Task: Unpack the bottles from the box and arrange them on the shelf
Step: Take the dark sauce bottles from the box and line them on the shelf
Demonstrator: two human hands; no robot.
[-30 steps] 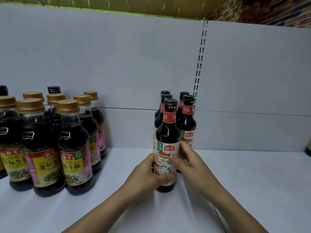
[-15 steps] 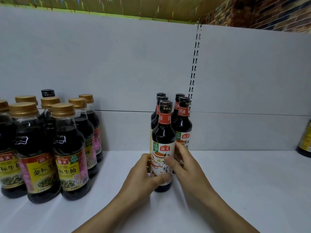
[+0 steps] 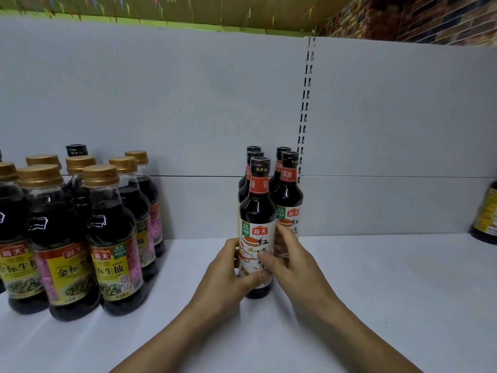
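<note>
A dark soy sauce bottle [image 3: 257, 211] with a black cap, red neck band and white label stands upright on the white shelf [image 3: 376, 305]. My left hand [image 3: 228, 273] wraps its lower left side, thumb across the label. My right hand [image 3: 293, 262] holds its right side, fingers reaching behind it. Several identical bottles [image 3: 289, 189] stand in two rows directly behind it, close to the grey back panel. The box is not in view.
A cluster of larger gold-capped soy sauce bottles [image 3: 107, 238] with yellow labels fills the shelf's left side. Another dark bottle [image 3: 486, 211] is cut off at the right edge. A slotted upright [image 3: 305, 103] splits the back panel.
Both hands keep the same hold on the front bottle, which stays in front of its row. The view has drifted slightly, so the bottles sit a little lower and further left in frame.
</note>
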